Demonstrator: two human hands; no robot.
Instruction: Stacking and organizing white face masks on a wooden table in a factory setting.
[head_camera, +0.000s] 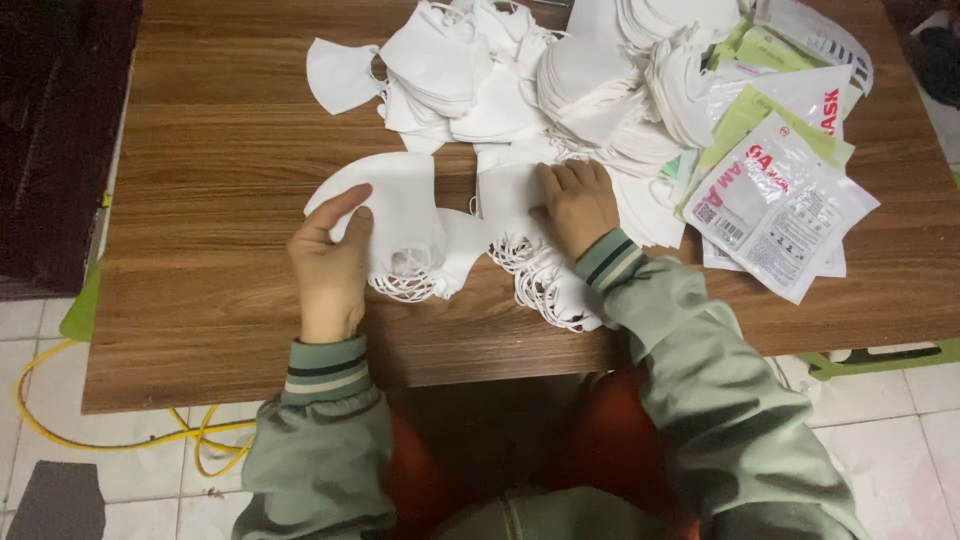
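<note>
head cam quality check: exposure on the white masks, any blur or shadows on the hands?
Head view: soft, even light; the pile of white masks is near blown out, folds faint. Left hand and right hand look sharp, no clear motion blur, only soft shadows on the wooden table. Mild glare on the glossy mask packets. Top-left corner falls dark.

Place: looks to me like a small home packing workshop | cues: wood-grain worktop (200, 200) heaped with white face masks (560, 80), sealed mask packets (775, 200) | tiled floor (880, 420), loose yellow cable (120, 440)
</note>
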